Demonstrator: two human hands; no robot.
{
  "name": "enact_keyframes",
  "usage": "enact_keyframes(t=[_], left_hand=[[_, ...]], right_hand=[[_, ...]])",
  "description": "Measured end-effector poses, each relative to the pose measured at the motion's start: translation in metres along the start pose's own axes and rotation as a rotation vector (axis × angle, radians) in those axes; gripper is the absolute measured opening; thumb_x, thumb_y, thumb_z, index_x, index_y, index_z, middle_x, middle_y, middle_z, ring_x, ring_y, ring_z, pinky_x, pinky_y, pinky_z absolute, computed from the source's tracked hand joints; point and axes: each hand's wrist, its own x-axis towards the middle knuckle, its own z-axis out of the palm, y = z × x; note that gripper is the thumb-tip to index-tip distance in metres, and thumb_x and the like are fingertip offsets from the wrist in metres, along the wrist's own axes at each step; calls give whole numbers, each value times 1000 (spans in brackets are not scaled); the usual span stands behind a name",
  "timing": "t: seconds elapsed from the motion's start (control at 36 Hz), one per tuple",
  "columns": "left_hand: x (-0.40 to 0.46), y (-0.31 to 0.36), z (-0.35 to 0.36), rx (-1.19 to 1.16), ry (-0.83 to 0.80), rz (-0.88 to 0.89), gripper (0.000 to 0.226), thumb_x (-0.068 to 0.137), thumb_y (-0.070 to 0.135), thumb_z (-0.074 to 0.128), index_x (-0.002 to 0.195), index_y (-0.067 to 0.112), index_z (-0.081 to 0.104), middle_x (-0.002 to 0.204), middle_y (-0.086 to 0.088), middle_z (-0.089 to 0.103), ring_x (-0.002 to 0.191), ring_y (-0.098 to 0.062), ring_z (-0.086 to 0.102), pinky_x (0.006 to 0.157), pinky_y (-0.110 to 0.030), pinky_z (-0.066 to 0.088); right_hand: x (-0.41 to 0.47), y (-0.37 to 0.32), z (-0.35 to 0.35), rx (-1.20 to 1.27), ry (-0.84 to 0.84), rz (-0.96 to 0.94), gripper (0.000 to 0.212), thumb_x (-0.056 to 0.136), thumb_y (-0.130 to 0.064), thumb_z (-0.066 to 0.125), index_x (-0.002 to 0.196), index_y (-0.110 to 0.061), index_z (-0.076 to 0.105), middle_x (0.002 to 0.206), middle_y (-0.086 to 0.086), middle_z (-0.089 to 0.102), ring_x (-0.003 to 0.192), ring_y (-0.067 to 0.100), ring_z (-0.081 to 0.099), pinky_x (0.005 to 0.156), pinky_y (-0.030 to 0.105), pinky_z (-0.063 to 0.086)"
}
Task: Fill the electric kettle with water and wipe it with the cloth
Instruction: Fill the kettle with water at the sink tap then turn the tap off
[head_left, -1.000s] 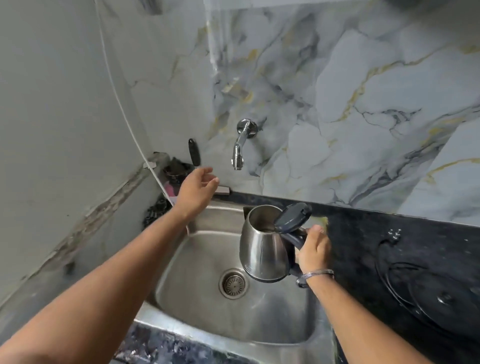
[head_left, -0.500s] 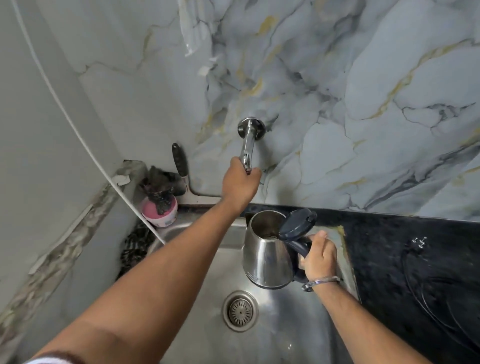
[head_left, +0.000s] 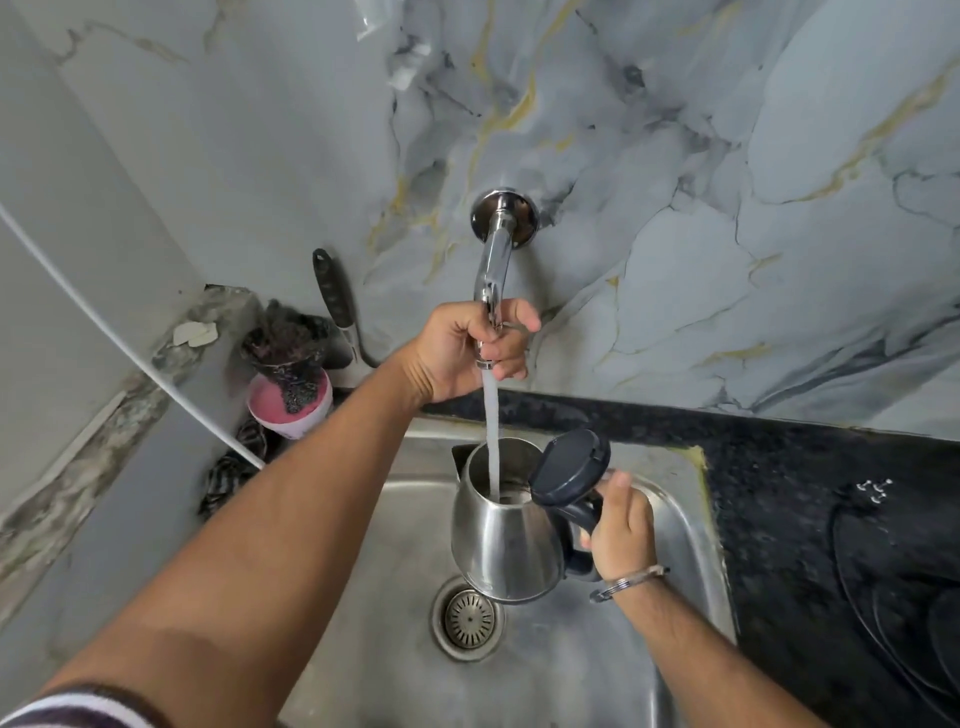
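A steel electric kettle (head_left: 501, 545) hangs over the sink (head_left: 680, 525) with its dark lid (head_left: 569, 467) flipped open. My right hand (head_left: 621, 530) is closed around its dark handle. A chrome tap (head_left: 496, 260) comes out of the marble wall, and my left hand (head_left: 467, 356) grips the tap's lower end. A stream of water (head_left: 491, 431) falls from the tap straight into the kettle's mouth. No cloth is in view.
The sink drain (head_left: 469, 618) lies below the kettle. A pink tub with a dark scrubber (head_left: 288, 384) and a black-handled utensil (head_left: 332, 291) stand at the sink's back left. The black counter (head_left: 805, 519) on the right carries a black cord (head_left: 852, 566).
My left hand reached from the sink's left corner to the tap and closed on it. Water now runs into the kettle, which my right hand holds under the spout.
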Motion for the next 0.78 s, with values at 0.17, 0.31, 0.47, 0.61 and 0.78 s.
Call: enact_keyframes(t=[0.17,0.31,0.47,0.61,0.78], left_hand=[[-10,-1,-1,84,164,33,47,63,13,54,107,6,68,55,-1,58,71,-28,70,90,-43,50],[-37,-16,-13,444,332,-13,51,90,43,57,130,12,61,113,-5,76,116,-24,67,107,-39,47],[-103,-69,-32,683,732,-71,42,100,57,50,125,27,65,118,5,75,111,-11,68,97,-30,48],[-138,-123,-45,684,897,-199,26,98,15,68,123,10,64,115,-4,69,104,-15,63,86,-21,48],[-149,-165,-34,556,769,-304,81,90,38,75,157,18,34,160,-1,38,145,-19,40,109,-30,39]], right_hand=[[-7,9,0,-30,-62,27,93,81,-69,23,86,14,63,63,28,61,44,14,52,40,21,43],[-11,5,-1,-45,-62,-16,95,80,-71,20,79,12,63,53,17,59,37,9,51,34,19,41],[-14,0,-2,-15,-55,-22,89,83,-66,22,75,13,61,48,12,53,34,5,47,33,17,39],[-11,1,-3,-5,-54,-7,83,90,-59,24,79,14,63,52,14,55,40,12,50,36,24,42],[-3,1,-1,6,0,11,67,92,-55,24,67,-13,70,45,1,59,35,11,52,31,25,42]])
